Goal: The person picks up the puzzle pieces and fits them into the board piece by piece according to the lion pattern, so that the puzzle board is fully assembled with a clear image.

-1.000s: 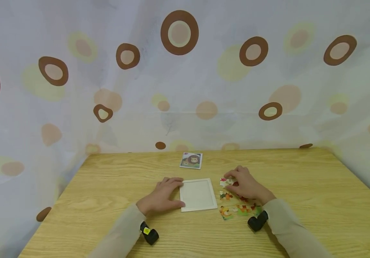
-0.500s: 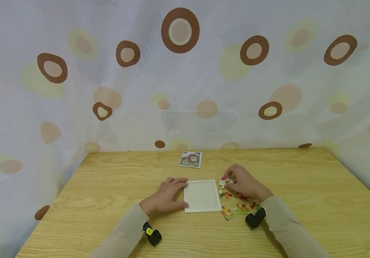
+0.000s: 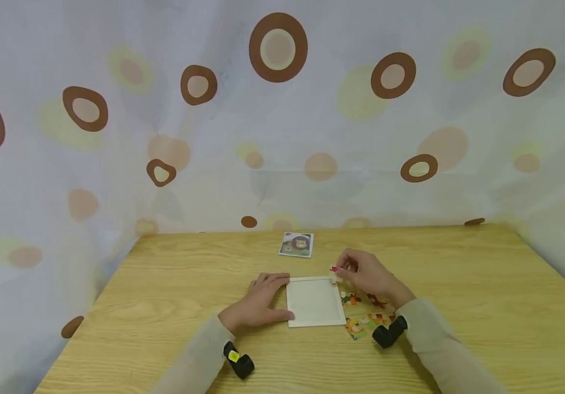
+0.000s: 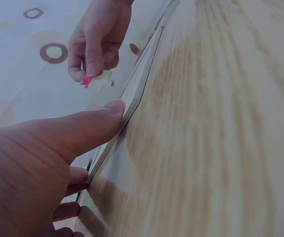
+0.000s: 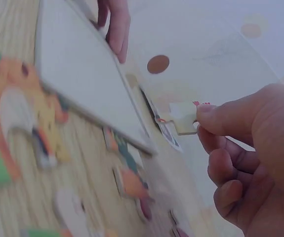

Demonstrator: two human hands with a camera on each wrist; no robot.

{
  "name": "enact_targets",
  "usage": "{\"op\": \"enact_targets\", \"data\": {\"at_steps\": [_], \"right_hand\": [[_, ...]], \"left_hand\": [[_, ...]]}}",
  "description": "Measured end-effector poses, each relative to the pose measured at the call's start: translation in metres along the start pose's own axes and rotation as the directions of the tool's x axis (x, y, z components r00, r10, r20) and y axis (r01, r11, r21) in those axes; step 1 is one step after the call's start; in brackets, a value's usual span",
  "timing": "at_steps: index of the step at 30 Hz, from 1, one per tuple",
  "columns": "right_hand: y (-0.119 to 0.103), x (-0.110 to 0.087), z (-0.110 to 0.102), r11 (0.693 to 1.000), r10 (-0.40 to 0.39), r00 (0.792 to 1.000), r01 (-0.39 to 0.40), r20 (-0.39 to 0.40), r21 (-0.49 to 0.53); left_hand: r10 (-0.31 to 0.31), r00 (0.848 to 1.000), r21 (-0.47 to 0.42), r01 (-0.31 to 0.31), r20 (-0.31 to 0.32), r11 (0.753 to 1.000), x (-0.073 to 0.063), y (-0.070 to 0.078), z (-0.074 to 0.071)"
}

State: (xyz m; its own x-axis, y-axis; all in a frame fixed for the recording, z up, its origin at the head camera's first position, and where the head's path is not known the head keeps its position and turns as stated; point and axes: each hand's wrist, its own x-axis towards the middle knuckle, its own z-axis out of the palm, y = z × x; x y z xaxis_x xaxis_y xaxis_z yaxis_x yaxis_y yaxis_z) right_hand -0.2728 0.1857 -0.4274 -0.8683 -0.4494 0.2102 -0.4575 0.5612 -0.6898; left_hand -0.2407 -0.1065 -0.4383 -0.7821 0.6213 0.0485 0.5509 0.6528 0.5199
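Currently pinches a puzzle piece [image 5: 182,118] by its edge between thumb and index finger of the right hand [image 3: 370,276], with no gap beyond the piece's own thickness. Holds it raised at the far right corner of the frame [image 3: 316,324], apart from the rim in the left wrist view. Spreads the left hand [image 3: 258,306] along the frame's left side, thumb at the near corner, fingertips at the far one. Has other pieces [image 3: 355,327] lying just right of the frame, and a lion card [image 3: 296,244] well beyond, towards the table's back edge.

Could twist or drop the piece, given so small a pinch. Might also jostle the other pieces if pushing the frame farther right.

Compared with half a second ago, has carried the piece leftward to the corner; compared with a second ago, has brought the frame closer to the other pieces.
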Motion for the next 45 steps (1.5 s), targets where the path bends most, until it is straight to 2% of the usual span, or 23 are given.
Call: {"op": "enact_targets", "data": {"at_steps": [7,17,26,34,45], "right_hand": [[-0.009,0.0,0.023,0.999,-0.042,0.998,0.041,0.055,0.017],[-0.018,0.02,0.045,0.999,-0.051,0.998,0.052,0.048,-0.012],[-0.033,0.031,0.051,0.995,0.06,0.997,-0.057,0.041,-0.077],[-0.044,0.035,0.058,0.995,0.075,0.996,-0.071,0.05,-0.074],[-0.052,0.043,0.069,0.982,0.129,0.992,-0.126,0.011,-0.144]], "left_hand": [[-0.013,1.0,0.003,0.013,0.003,1.0,-0.003,-0.002,0.007],[-0.006,1.0,-0.003,0.006,-0.017,1.0,-0.001,-0.004,0.001],[-0.017,1.0,-0.018,0.017,-0.007,1.0,0.0,-0.005,-0.001],[0.005,1.0,-0.018,-0.005,-0.006,1.0,-0.002,-0.003,0.0],[-0.009,1.0,0.005,0.009,-0.013,1.0,-0.002,-0.006,-0.001]]}}
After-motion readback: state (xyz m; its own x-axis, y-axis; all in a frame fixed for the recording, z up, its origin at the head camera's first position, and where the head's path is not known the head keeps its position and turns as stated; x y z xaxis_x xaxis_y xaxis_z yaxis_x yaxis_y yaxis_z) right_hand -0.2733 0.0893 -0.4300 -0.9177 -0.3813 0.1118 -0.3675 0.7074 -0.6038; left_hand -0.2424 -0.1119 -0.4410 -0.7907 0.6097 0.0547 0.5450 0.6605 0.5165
